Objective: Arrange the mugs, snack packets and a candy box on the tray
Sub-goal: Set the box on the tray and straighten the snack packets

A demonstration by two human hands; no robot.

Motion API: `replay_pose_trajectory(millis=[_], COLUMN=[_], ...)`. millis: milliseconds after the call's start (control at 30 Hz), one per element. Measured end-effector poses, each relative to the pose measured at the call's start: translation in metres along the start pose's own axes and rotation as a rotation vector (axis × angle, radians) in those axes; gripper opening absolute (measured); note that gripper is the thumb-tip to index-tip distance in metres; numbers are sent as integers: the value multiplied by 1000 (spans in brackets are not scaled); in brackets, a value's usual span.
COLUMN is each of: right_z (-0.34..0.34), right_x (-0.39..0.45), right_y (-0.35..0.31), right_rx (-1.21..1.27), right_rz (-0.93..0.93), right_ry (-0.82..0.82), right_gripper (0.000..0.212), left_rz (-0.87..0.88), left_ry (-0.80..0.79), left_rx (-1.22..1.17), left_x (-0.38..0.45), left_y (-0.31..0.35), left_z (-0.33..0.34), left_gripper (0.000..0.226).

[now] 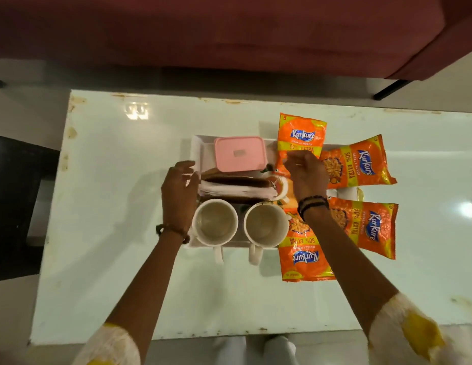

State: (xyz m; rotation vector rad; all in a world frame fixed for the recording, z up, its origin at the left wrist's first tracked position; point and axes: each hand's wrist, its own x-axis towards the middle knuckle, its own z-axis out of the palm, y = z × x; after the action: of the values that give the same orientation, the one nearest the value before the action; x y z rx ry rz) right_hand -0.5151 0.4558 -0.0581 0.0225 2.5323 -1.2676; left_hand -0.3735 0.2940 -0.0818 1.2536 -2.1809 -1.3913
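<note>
White plastic edging marks the tray (196, 148), sitting mid-tabletop (119, 164) and already crowded. At its left rim the left hand (180, 186) rests with fingers relaxed, touching the edge but gripping nothing; a careless shove there could slide the whole tray. Next along, the pink candy box (239, 153) lies flat at the far side, and below it two mugs (215, 222) (265, 224) stand upright at the near edge, handles poking out over the rim. I would judge those handles easy to catch with a sleeve or forearm, tipping a mug off. Further right, the right hand (306, 172) pinches the lower end of a snack packet (301, 138) that hangs half off the far rim. Three more packets (359, 164) (366, 227) (306, 248) lie at the right side, half on the tray at best. The packets look slippery and puffy, so, stacked or overhanging, they may well slide off once the tray is lifted.
</note>
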Motion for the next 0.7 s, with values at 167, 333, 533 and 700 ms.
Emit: replay_pose_trajectory(millis=[167,333,533,700], right_z=[-57,-93,-97,-98], right_x=[-65,-104,-88,-68], right_y=[49,102,137,137], right_rx=[53,268,329,465], right_rz=[86,364,727,727], right_ry=[404,786,517,468], right_gripper=[14,19,40,30], left_rz=[-176,-380,-400,-392], left_ry=[125,111,67,85], left_rx=[12,-125,-167,-140], left_x=[-67,-94,-91,-90], left_y=[-41,-55,-52,-54], left_z=[-9,-6,-9,-8], left_gripper=[32,40,23,21])
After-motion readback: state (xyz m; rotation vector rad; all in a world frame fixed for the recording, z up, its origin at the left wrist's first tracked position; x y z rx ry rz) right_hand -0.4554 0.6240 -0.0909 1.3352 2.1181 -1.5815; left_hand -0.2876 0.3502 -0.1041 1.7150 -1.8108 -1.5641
